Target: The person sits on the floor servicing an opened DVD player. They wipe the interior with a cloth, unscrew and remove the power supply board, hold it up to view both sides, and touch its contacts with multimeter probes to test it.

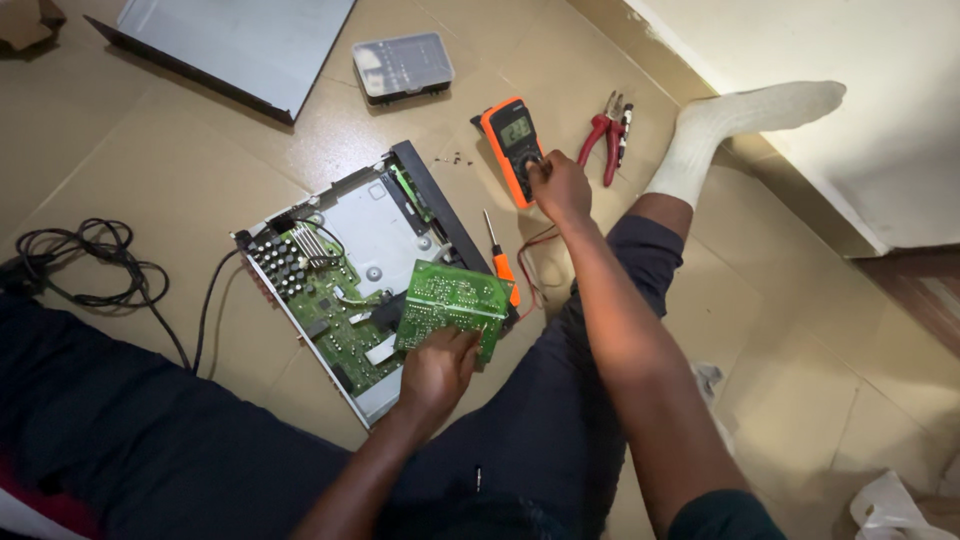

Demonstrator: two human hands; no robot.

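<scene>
Left hand (437,368) grips my green printed circuit board (452,301); right hand (558,186) pinches the orange multimeter's (512,148) dial at one o'clock.
Held by one edge above the open metal chassis (345,280), the board could slip, I judge.

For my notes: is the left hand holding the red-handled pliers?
No, the left hand holds a green circuit board; the red-handled pliers lie untouched on the floor.

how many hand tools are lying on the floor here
2: red-handled pliers right of the orange multimeter, and an orange-handled screwdriver beside the opened device's case. Others may be hidden.
</scene>
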